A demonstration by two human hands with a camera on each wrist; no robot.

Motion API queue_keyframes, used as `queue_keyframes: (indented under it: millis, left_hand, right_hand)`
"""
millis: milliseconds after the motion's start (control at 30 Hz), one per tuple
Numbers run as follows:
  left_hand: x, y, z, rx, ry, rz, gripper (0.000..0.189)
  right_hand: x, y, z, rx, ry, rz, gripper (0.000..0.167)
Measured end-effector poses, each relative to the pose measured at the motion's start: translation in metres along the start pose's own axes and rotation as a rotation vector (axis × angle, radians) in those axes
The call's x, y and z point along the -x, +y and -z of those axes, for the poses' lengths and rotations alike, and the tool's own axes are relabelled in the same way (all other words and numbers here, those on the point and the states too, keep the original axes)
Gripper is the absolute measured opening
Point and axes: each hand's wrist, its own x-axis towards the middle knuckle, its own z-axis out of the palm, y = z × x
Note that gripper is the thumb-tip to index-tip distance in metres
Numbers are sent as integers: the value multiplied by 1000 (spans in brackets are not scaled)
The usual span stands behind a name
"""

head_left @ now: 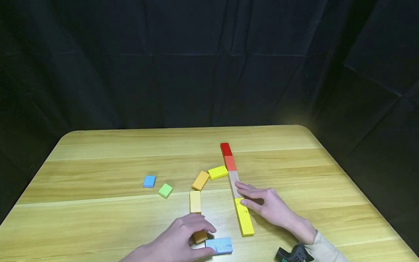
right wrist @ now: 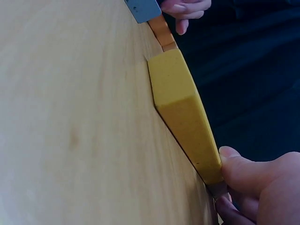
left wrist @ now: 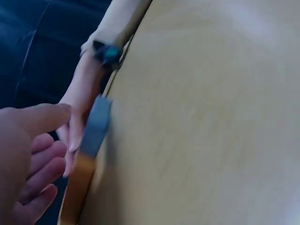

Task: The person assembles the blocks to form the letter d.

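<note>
My left hand [head_left: 183, 234] is over a brown-orange wooden block [head_left: 200, 237] and a light blue block [head_left: 220, 246]. Its thumb lies at the blue block's left end in the head view. In the left wrist view, thumb and loosely bent fingers stand apart, with nothing pinched between them. My right hand [head_left: 273, 205] rests against a straight row of blocks. The thumb touches the far end of a long yellow block [head_left: 244, 220], and the fingertips meet the edge of a pale greyish block [head_left: 234, 183]. In the right wrist view the yellow block [right wrist: 180, 108] lies flat.
Beyond the pale block, a coral block [head_left: 230, 163] and a red block [head_left: 226, 149] continue the row. A small yellow block [head_left: 217, 172], an orange block [head_left: 200, 180] and a cream block [head_left: 195, 201] curve leftward. A blue square [head_left: 149, 181] and a green square [head_left: 165, 190] lie apart.
</note>
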Motion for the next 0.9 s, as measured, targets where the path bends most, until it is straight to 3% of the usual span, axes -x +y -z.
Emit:
queue_keyframes:
  millis: [100,267,367,633,900]
  left_hand:
    - [5,-7,15,15,55,66,29]
    - [10,-22,46,46,91,307,30]
    - [12,-34,63,27,111,397,30]
    - [24,-66,93,-56,184,440,34]
    - [34,-86,107,-133,249,505,39]
  right_hand:
    - [0,0,-1,-9,-4,-2,46]
    - [0,0,-1,-10,-3,-9,46]
    - [1,0,0,-9,-3,-17,45]
    - [0,0,0,-13,-3,-18,46]
    - [-1,0,0,-10,-2,-13,46]
